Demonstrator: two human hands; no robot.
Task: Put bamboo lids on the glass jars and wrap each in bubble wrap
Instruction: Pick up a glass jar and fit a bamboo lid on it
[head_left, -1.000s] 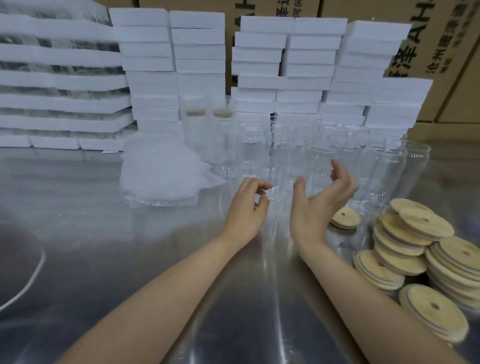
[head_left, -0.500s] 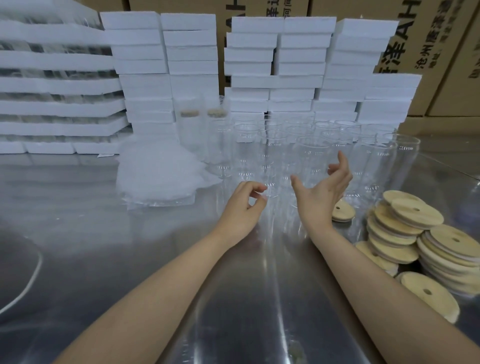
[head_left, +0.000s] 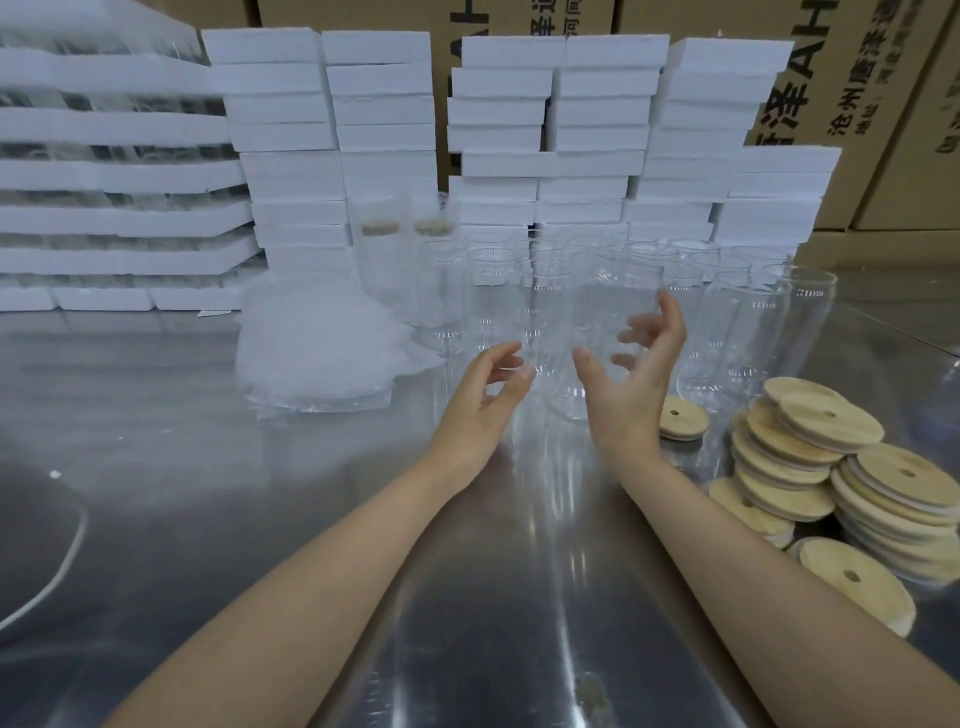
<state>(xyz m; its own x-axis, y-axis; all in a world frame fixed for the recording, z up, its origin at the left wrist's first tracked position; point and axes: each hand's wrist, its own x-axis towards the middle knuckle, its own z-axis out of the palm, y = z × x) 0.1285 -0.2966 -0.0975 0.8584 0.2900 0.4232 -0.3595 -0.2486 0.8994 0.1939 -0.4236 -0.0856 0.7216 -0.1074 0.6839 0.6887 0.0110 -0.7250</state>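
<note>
Several clear glass jars (head_left: 748, 322) stand in rows at the middle back of the steel table (head_left: 208, 493). Two wrapped jars with bamboo lids (head_left: 382, 260) stand behind the pile of bubble wrap (head_left: 317, 353) at the left. A heap of round bamboo lids (head_left: 831, 467) lies at the right, with one single lid (head_left: 683, 418) near my right wrist. My left hand (head_left: 485, 400) and my right hand (head_left: 631, 374) hover side by side just before the front jars, fingers apart and curled, holding nothing.
Stacks of white foam blocks (head_left: 597, 130) line the back of the table, with foam trays of jars (head_left: 114, 171) at the far left. Cardboard boxes (head_left: 857, 78) rise behind them. A white cord (head_left: 67, 556) curves over the table's left front.
Both hands have moved slightly forward toward the front jars, and the right hand's fingers have spread wider. Neither hand has taken hold of anything.
</note>
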